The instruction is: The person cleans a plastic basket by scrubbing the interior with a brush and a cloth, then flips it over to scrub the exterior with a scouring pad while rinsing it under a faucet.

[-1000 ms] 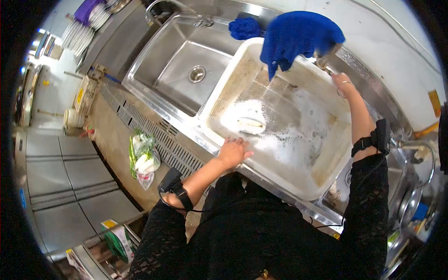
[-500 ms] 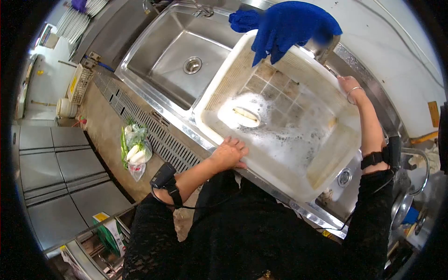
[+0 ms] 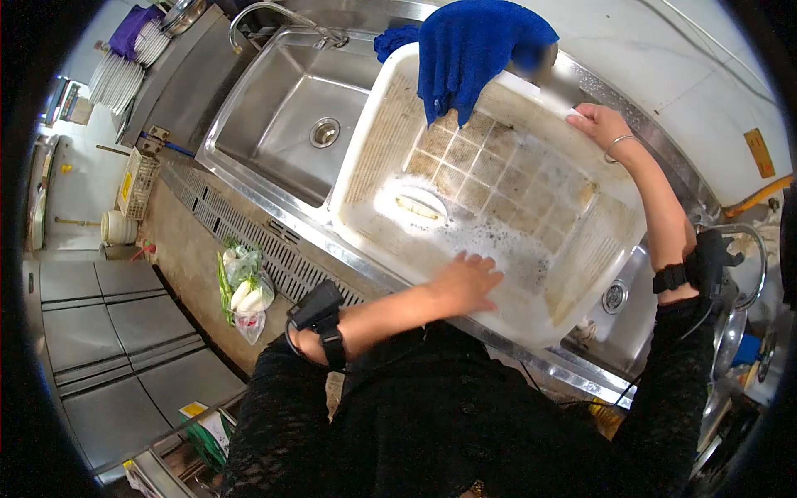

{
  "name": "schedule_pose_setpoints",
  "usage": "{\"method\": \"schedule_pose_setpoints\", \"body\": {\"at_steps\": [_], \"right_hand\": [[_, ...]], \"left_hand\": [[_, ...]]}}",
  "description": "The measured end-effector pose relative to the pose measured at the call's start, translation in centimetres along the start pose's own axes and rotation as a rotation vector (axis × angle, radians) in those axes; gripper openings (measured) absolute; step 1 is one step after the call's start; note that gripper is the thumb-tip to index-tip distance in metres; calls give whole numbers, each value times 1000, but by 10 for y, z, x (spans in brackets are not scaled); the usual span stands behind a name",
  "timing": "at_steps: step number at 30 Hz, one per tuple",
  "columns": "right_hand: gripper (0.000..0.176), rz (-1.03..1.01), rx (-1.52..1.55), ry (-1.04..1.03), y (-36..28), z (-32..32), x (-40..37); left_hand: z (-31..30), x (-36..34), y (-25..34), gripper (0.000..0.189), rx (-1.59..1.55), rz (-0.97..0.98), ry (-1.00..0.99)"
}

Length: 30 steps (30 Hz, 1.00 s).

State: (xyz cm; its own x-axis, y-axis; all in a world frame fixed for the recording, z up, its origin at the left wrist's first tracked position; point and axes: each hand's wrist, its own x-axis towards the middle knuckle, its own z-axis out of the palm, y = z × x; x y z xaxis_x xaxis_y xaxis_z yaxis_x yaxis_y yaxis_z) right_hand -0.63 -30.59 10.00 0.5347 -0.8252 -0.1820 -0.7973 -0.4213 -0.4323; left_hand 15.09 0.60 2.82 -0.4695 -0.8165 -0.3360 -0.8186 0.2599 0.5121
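Observation:
A large white plastic tub (image 3: 359, 153) sits tilted over the right-hand sink, with foamy, cloudy water (image 3: 486, 245) toward its near side. Its gridded bottom shows brown stains. At the far right corner my right hand (image 3: 602, 124), a bangle on its wrist, is closed on the tub's rim. My left hand (image 3: 465, 286) is over the near side wall, fingers spread and slightly blurred, holding nothing. A blue towel (image 3: 486, 54) hangs at the tub's far rim, one end dangling inside. Bright glare lies on the water.
To the left is a steel sink (image 3: 270, 124) with a drain and a faucet (image 3: 290, 21). Bagged vegetables (image 3: 247, 286) lie on the floor beside a drain grate (image 3: 249, 236). Stacked plates (image 3: 116, 81) stand far left. Another drain (image 3: 615, 296) shows at right.
My left hand has left its place on the near rim and moved right. My right hand still holds the rim. The water has drawn back, baring more of the stained bottom.

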Motion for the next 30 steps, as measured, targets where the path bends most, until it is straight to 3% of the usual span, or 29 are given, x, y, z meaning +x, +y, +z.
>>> {"method": "schedule_pose_setpoints", "body": {"at_steps": [5,7,8,9,11,12,14,18,20,27,29,30], "right_hand": [[49,-99,-70,-1,17,19,17],[46,-108,-58,-4,17,26,21],[43,-104,-48,-6,18,28,23],[43,-113,-49,-6,23,34,24],[47,-23,-172,-60,28,40,28],[47,-35,-175,-51,25,39,28],[51,72,-150,-72,23,39,30],[49,87,-58,50,36,35,55],[46,28,-74,-64,29,26,61],[34,60,-46,-151,2,-8,59],[42,-130,-32,-195,4,-23,55],[42,-126,-40,-196,-1,-35,48]], "left_hand": [[51,-6,48,74,-11,100,-192],[73,-4,51,82,162,94,-303],[83,-9,48,62,201,143,-131],[91,-8,46,62,202,135,-126],[97,0,40,37,180,188,-59],[96,-2,40,37,189,180,-49],[96,-12,39,21,232,333,145],[64,-30,48,16,183,346,264],[34,-38,57,15,140,328,228],[-46,-61,74,15,-12,303,163],[-50,-61,74,16,-42,351,272],[-47,-61,73,16,-47,358,276]]}}
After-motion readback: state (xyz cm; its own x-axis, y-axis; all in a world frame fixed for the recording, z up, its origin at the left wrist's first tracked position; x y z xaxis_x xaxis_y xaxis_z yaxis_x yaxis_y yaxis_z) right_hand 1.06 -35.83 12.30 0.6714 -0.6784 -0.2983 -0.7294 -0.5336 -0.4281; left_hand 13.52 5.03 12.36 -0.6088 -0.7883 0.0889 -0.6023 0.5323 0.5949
